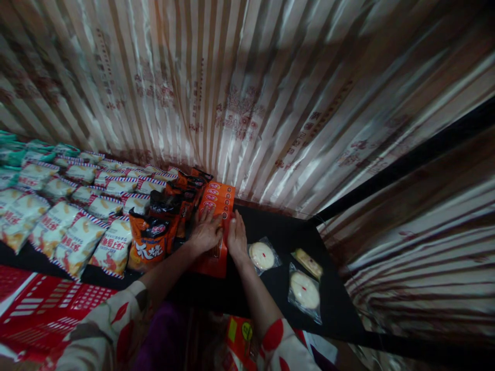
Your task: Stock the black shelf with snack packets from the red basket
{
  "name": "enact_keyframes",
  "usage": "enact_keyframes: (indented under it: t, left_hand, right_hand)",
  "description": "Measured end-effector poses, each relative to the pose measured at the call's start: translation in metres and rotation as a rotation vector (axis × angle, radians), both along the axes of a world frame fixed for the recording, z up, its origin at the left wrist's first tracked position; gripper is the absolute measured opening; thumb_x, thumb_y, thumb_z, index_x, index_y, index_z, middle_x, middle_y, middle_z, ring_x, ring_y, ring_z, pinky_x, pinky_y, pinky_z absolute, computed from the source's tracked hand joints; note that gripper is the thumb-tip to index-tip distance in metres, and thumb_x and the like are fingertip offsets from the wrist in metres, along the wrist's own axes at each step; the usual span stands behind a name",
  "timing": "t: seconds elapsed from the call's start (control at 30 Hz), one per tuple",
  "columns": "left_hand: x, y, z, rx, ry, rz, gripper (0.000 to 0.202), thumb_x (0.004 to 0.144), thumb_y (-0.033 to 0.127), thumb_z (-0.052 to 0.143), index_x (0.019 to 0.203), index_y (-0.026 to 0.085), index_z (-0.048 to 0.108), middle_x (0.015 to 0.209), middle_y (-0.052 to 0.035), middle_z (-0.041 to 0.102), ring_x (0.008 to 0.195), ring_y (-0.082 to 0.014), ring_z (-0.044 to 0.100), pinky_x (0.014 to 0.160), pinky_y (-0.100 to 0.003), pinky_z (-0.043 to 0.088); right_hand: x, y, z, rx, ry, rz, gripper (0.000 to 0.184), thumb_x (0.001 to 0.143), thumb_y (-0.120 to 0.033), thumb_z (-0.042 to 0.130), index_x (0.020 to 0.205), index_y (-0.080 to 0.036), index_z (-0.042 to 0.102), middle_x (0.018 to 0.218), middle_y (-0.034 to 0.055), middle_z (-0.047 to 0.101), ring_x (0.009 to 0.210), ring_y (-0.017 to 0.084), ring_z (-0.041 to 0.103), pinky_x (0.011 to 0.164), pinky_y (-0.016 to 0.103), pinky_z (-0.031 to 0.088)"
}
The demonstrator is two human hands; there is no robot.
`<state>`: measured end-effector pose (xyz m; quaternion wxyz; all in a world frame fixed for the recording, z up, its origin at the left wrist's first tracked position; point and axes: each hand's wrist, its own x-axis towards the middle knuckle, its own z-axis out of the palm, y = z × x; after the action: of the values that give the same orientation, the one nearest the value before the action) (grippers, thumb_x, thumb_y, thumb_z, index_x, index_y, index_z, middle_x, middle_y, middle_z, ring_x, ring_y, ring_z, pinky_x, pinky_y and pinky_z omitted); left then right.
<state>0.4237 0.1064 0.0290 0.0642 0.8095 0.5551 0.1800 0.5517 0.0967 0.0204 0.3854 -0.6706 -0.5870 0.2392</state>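
Observation:
A flat orange package [221, 195] with a row of printed oval logos lies on the black shelf. My left hand [207, 231] rests on top of it, fingers spread and pointing away from me. Along the package's right edge lies my right hand [237, 238], its fingers stretched out. Just left of my hands stands a group of orange-and-black snack bags [152, 238]. To the right of my right hand is a round pale pastry [262, 256] in clear wrap.
Rows of white snack bags [79, 245] fill the shelf's left part, with green bags [36, 154] beyond. Another round pastry [304, 289] and a small wrapped bar [308, 263] lie on the black shelf [338, 309]. A red basket [58, 304] stands below; striped sheeting [247, 77] hangs behind.

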Motion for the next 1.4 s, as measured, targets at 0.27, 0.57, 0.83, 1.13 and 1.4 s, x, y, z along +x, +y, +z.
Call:
enact_keyframes:
  t: [0.27, 0.57, 0.83, 1.13, 1.4]
  left_hand:
    - [0.001, -0.001, -0.001, 0.022, 0.014, 0.008, 0.047, 0.085, 0.037, 0.047, 0.131, 0.025, 0.047, 0.145, -0.0091, 0.035, 0.137, -0.0326, 0.021, 0.109, -0.056, 0.014]
    - [0.002, -0.001, 0.0, 0.012, 0.011, 0.016, 0.047, 0.084, 0.036, 0.048, 0.129, 0.024, 0.049, 0.144, -0.0094, 0.037, 0.136, -0.0323, 0.023, 0.108, -0.055, 0.018]
    - [0.002, -0.001, 0.001, 0.029, 0.011, 0.02, 0.046, 0.083, 0.035, 0.049, 0.127, 0.024, 0.051, 0.143, -0.01, 0.038, 0.135, -0.0327, 0.024, 0.108, -0.057, 0.019]
    - [0.002, -0.002, 0.001, 0.044, 0.013, 0.022, 0.046, 0.082, 0.035, 0.05, 0.127, 0.024, 0.05, 0.143, -0.0092, 0.038, 0.135, -0.0324, 0.023, 0.108, -0.056, 0.019]
    - [0.008, -0.001, -0.005, 0.058, 0.019, -0.083, 0.047, 0.083, 0.026, 0.046, 0.13, 0.024, 0.048, 0.144, -0.0074, 0.037, 0.137, -0.029, 0.019, 0.11, -0.052, 0.016]
  right_hand:
    - [0.015, 0.02, 0.005, -0.038, 0.134, 0.023, 0.071, 0.09, -0.057, 0.009, 0.125, -0.013, 0.054, 0.14, 0.0102, 0.043, 0.135, 0.02, 0.028, 0.111, 0.037, 0.017]
    - [0.02, 0.03, 0.007, -0.094, 0.18, -0.017, 0.068, 0.091, -0.057, 0.012, 0.125, -0.016, 0.054, 0.128, 0.0089, 0.056, 0.132, 0.019, 0.034, 0.111, 0.038, 0.018]
    - [0.019, 0.028, 0.006, -0.066, 0.164, -0.032, 0.07, 0.089, -0.059, 0.012, 0.122, -0.014, 0.055, 0.126, 0.0099, 0.057, 0.134, 0.02, 0.03, 0.11, 0.039, 0.018]
    - [0.016, 0.026, 0.009, -0.081, 0.148, -0.03, 0.071, 0.09, -0.056, 0.009, 0.12, -0.012, 0.056, 0.135, 0.0117, 0.049, 0.137, 0.021, 0.024, 0.11, 0.039, 0.017]
    - [0.019, 0.029, 0.006, -0.099, 0.149, -0.038, 0.075, 0.089, -0.057, 0.008, 0.117, -0.009, 0.058, 0.143, 0.0125, 0.038, 0.135, 0.021, 0.027, 0.111, 0.035, 0.017]
